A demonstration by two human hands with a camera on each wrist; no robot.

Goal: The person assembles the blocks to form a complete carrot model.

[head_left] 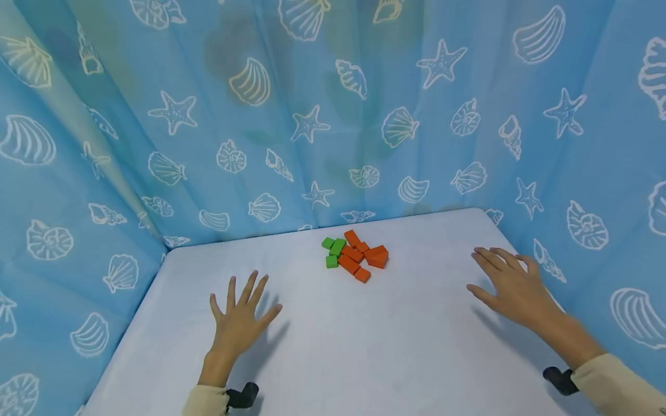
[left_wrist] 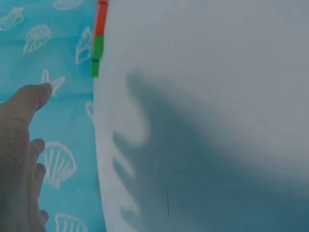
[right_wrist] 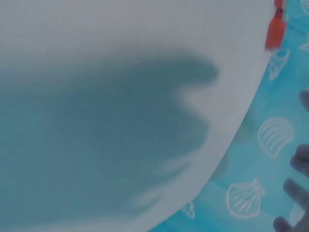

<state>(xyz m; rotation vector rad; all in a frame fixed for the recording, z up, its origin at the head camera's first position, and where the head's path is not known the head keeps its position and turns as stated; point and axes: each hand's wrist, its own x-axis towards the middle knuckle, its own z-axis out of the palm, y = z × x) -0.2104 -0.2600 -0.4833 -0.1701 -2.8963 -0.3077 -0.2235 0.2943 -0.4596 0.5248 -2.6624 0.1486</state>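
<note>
A small cluster of orange blocks (head_left: 348, 264) and green blocks (head_left: 337, 247) lies near the far edge of the white table, green on the left and orange on the right. My left hand (head_left: 236, 326) hovers over the table's left part, fingers spread and holding nothing. Over the right part hangs my right hand (head_left: 517, 289), its fingers extended and also bare. Both stand well apart from the blocks. In the left wrist view, the left hand (left_wrist: 21, 145) shows at the left edge; in the right wrist view, fingertips of the right hand (right_wrist: 300, 188) show at the right edge.
A white-covered table (head_left: 364, 346) fills the lower view. Blue curtain (head_left: 333, 162) with white shells and starfish closes off the back and both sides. Dark straps with small black devices (head_left: 243, 396) sit at both wrists, and the hands cast shadows on the tabletop.
</note>
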